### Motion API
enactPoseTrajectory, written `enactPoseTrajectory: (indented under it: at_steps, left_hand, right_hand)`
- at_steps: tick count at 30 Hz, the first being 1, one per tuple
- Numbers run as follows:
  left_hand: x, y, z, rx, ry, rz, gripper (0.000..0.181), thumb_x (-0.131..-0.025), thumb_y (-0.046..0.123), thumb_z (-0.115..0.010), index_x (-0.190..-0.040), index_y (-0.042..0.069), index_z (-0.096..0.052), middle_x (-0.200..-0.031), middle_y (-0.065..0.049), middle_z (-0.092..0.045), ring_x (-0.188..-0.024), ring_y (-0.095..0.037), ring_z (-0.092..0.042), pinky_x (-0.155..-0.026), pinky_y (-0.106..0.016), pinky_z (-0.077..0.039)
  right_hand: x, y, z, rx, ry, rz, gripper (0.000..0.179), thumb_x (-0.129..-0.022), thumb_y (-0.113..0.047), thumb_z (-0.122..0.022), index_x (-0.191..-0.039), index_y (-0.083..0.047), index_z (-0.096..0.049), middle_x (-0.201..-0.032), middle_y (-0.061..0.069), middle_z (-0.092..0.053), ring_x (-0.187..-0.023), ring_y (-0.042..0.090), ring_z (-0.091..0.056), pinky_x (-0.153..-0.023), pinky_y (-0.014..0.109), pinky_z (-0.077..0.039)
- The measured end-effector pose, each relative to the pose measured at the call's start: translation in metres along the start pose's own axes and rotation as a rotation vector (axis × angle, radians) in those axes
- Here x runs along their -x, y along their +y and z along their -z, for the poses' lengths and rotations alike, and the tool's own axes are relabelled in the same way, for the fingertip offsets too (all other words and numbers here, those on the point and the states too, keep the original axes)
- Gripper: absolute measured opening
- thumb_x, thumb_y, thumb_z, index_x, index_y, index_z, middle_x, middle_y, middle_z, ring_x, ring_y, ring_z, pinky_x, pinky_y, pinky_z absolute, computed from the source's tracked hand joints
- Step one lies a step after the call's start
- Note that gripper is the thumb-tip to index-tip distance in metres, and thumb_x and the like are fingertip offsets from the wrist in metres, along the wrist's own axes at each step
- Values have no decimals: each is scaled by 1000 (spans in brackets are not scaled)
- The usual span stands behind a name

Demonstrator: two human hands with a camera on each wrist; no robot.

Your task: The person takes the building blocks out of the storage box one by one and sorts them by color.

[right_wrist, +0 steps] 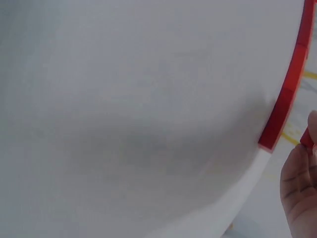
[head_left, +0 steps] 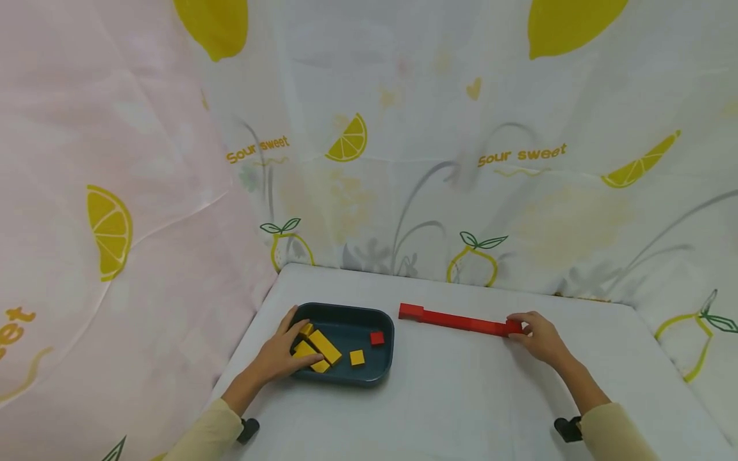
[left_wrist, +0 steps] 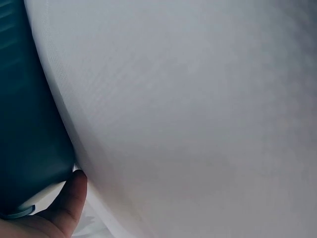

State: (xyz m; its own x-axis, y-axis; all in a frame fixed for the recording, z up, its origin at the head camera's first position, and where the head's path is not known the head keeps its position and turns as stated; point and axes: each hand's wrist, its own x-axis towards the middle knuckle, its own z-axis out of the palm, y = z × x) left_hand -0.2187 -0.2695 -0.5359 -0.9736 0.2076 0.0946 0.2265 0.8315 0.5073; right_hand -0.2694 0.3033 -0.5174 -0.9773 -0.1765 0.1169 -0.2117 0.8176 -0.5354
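Note:
In the head view my left hand [head_left: 281,351] reaches over the left rim of a dark blue-green tray [head_left: 369,382], its fingers spread about several yellow blocks [head_left: 325,347]. I cannot see a firm hold on any of them. Its thumb [left_wrist: 69,203] shows by the tray's edge in the left wrist view. My right hand [head_left: 542,339] pinches a small red block [head_left: 514,327] at the right end of a long row of red blocks [head_left: 464,322]. The right wrist view shows this held block [right_wrist: 307,139] between fingertips, raised above the row's near end [right_wrist: 274,131].
A yellow cube [head_left: 357,358] and a red cube [head_left: 377,338] lie in the tray's right half. At the row's left end a red block [head_left: 410,311] stands higher. The white table [head_left: 450,397] backs onto a lemon-print cloth [head_left: 403,211].

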Motion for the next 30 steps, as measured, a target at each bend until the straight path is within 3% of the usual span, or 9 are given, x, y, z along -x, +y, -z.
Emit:
enactPoseTrajectory:
  at_steps: [9, 15, 19, 26, 30]
  left_hand:
    - [2, 0, -1, 8, 2, 6, 90, -78, 62, -73, -147, 12, -46, -166, -13, -12, -126, -42, -53, -95, -60, -49]
    - [1, 0, -1, 4, 12, -1, 90, -78, 62, -74, -147, 11, -46, -166, -13, -12, -127, -43, -52, -95, -60, -49]
    - [0, -1, -2, -3, 11, -4, 90, -77, 62, -74, -146, 11, -47, -166, -14, -12, -127, -43, -52, -96, -60, -48]
    - [-3, -2, -1, -11, 2, -9, 90, -77, 62, -74, -147, 12, -46, -166, -14, -11, -129, -43, -51, -96, -61, -48]
    - [-2, -2, -1, -14, 5, -14, 88, -78, 61, -74, -146, 12, -47, -165, -14, -12, -126, -43, -53, -94, -60, -49]
  right_hand:
    - [3, 21, 7, 23, 31, -11, 33, -82, -2, -75, -114, 2, -68, -105, 23, -62, -84, 31, -62, -66, 31, -52]
    - [6, 30, 10, 15, -17, -106, 36, -85, -6, -72, -119, 4, -65, -110, 28, -60, -92, 37, -60, -71, 41, -56]
    - [7, 32, 10, 17, -44, -113, 36, -85, -7, -72, -118, 6, -65, -110, 31, -61, -92, 39, -60, -75, 48, -55]
    - [5, 37, 3, 26, -45, -109, 35, -83, -2, -72, -117, 8, -65, -107, 29, -60, -85, 30, -58, -68, 36, -50]
    - [2, 36, 2, 24, -62, -118, 37, -84, -2, -70, -119, 9, -63, -110, 32, -58, -87, 32, -57, -70, 39, -51]
